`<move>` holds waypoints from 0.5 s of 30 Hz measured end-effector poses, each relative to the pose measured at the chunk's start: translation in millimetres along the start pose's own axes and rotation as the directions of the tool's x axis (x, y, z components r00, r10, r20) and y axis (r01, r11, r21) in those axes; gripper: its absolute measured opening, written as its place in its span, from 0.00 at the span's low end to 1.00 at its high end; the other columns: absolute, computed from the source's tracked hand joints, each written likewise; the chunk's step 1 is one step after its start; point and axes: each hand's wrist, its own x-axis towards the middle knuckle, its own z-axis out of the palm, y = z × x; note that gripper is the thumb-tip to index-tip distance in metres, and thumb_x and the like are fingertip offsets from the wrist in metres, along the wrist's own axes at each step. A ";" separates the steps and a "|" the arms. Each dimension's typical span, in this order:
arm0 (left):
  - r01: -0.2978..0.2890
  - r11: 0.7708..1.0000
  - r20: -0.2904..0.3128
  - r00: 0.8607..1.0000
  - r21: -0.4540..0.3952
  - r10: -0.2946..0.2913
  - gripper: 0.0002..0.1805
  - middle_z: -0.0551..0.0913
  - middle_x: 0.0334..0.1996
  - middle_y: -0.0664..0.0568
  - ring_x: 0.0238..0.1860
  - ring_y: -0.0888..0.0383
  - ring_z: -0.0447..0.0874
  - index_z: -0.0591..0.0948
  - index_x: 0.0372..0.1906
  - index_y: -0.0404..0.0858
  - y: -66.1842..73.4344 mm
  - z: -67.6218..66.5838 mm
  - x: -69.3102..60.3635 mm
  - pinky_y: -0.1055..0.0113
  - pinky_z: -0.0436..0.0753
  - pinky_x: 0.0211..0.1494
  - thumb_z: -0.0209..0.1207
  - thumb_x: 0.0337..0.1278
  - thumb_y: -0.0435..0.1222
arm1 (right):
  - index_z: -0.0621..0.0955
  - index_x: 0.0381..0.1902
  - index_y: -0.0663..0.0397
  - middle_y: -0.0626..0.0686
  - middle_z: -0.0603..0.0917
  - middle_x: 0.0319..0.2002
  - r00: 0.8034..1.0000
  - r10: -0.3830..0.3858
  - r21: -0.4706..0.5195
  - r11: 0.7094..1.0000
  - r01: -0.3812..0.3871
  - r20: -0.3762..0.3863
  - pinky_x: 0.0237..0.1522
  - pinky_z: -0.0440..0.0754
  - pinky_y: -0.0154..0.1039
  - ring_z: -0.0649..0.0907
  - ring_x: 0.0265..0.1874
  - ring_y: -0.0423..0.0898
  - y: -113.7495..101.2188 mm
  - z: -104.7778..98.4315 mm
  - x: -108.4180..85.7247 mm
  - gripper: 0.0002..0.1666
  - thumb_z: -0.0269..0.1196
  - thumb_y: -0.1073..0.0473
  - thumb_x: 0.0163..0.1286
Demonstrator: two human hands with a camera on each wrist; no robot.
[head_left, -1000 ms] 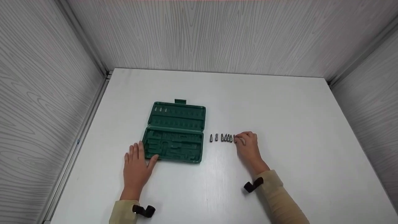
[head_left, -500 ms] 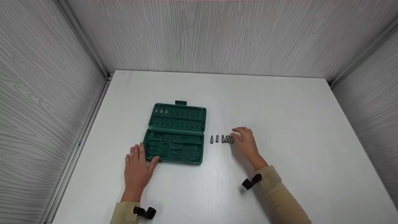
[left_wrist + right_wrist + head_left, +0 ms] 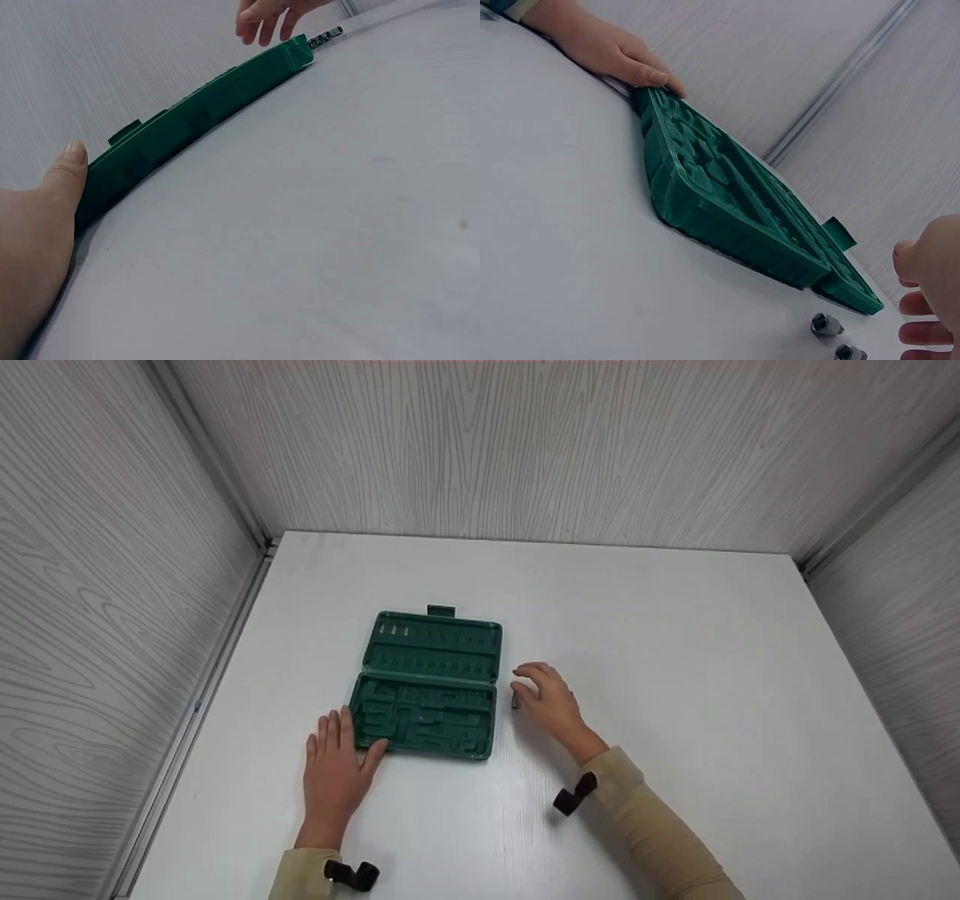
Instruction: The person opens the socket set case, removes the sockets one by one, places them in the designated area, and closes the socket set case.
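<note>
An opened green plastic bit case (image 3: 435, 677) lies flat on the table. My left hand (image 3: 335, 776) rests at its near left corner, with the thumb on the front edge (image 3: 81, 169) and the fingers straight along the side. Right of the case is my right hand (image 3: 551, 705), above the row of metal screwdriver bits (image 3: 325, 37). Its fingers are loosely bent and apart, and I see nothing held in them. One bit (image 3: 515, 700) shows by its thumb; the hand hides the others in the head view. Two bits (image 3: 826, 325) stand out below the fingers in the right wrist view.
Three small pale pieces (image 3: 394, 631) sit in the upper left slots of the case's far half. A latch tab (image 3: 441, 610) sticks out at the far edge. White table surface (image 3: 675, 660) extends around, with grey wood-grain walls (image 3: 465, 450) behind and at both sides.
My right hand has let go of the bit at the row's right end and moved left over the row, to its left end near the case. The left hand stays at the case's corner.
</note>
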 end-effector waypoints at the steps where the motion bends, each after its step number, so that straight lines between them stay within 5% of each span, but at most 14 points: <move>1: 0.000 1.000 -0.002 1.000 0.001 0.000 0.48 0.56 0.68 0.34 0.70 0.40 0.47 0.53 0.71 0.31 -0.2 0.1 0.0 0.45 0.47 0.68 0.45 0.59 0.64 | 0.80 0.49 0.61 0.54 0.77 0.50 1.000 -0.010 0.002 1.000 0.010 0.008 0.49 0.76 0.45 0.75 0.53 0.50 -2.9 2.9 2.3 0.16 0.59 0.57 0.68; 7: -0.004 1.000 -0.007 1.000 -0.001 0.004 0.48 0.57 0.68 0.33 0.70 0.40 0.47 0.53 0.71 0.31 -0.2 0.9 1.4 0.45 0.48 0.68 0.45 0.59 0.64 | 0.78 0.52 0.61 0.55 0.78 0.51 0.996 -0.081 -0.014 0.997 0.081 0.045 0.55 0.72 0.45 0.75 0.54 0.50 -17.6 19.2 20.0 0.17 0.57 0.57 0.69; 15: 0.001 1.000 0.018 1.000 -0.003 -0.001 0.48 0.56 0.68 0.34 0.70 0.41 0.47 0.52 0.71 0.31 6.4 1.5 1.8 0.45 0.47 0.68 0.45 0.60 0.63 | 0.76 0.56 0.57 0.54 0.74 0.57 0.990 -0.037 -0.053 0.998 0.044 0.138 0.58 0.69 0.43 0.72 0.58 0.48 -31.2 36.5 40.8 0.21 0.55 0.53 0.71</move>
